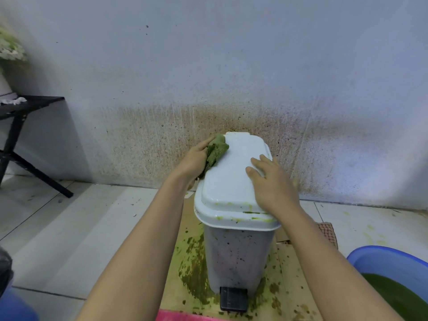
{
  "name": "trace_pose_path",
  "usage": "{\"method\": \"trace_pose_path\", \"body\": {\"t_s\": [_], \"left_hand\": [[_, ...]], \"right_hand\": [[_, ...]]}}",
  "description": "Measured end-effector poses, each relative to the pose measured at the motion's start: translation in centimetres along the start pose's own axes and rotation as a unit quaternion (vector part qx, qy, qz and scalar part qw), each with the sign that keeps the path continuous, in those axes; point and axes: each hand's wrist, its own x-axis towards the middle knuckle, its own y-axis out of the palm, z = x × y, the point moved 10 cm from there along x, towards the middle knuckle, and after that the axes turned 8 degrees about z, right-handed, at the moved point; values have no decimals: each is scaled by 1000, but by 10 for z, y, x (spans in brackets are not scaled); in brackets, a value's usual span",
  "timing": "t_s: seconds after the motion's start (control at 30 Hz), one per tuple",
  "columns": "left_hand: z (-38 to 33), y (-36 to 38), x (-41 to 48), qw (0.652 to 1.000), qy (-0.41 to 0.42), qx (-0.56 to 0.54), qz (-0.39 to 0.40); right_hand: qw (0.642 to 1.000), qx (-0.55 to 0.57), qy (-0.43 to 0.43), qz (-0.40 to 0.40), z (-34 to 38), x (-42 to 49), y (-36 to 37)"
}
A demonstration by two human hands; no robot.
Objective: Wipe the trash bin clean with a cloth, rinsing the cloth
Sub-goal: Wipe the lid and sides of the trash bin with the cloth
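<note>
A white pedal trash bin (238,251) stands before me on stained cardboard, its lid (231,177) closed. Green smears line the lid's front rim, and dark specks dot the body. My left hand (196,161) grips a crumpled green cloth (216,151) and presses it against the lid's far left corner. My right hand (273,184) lies flat on the right side of the lid, fingers spread, holding nothing. The black foot pedal (233,298) sticks out at the bin's base.
A blue basin (379,258) of green water sits at the lower right. A black folding table (23,107) stands at the left by the stained wall. A checked rag (327,232) lies right of the bin. Green splatter covers the cardboard (294,281).
</note>
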Motion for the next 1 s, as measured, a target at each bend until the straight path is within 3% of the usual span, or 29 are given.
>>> {"method": "trace_pose_path", "body": {"t_s": [0.17, 0.27, 0.33, 0.4, 0.47, 0.57, 0.8, 1.0], "left_hand": [[24, -1, -58, 1000, 14, -9, 10], [18, 16, -84, 997, -5, -71, 34], [13, 30, -87, 1000, 9, -3, 14], [6, 25, -80, 993, 36, 97, -65], [14, 14, -60, 996, 11, 52, -77], [33, 12, -23, 994, -53, -91, -4], [27, -4, 23, 996, -16, -73, -38], [43, -7, -18, 999, 16, -32, -33]], "right_hand": [[996, -82, -3, 19, 15, -5, -1], [985, -155, 13, 71, 23, -4, 7], [985, -143, 38, 87, 22, -6, 13], [986, -147, 42, 71, 22, -8, 15], [986, -155, 34, 55, 22, -9, 13], [985, -162, 27, 51, 21, -8, 13], [987, -149, 31, 44, 20, -8, 12], [989, -139, 28, 29, 20, -8, 10]]}}
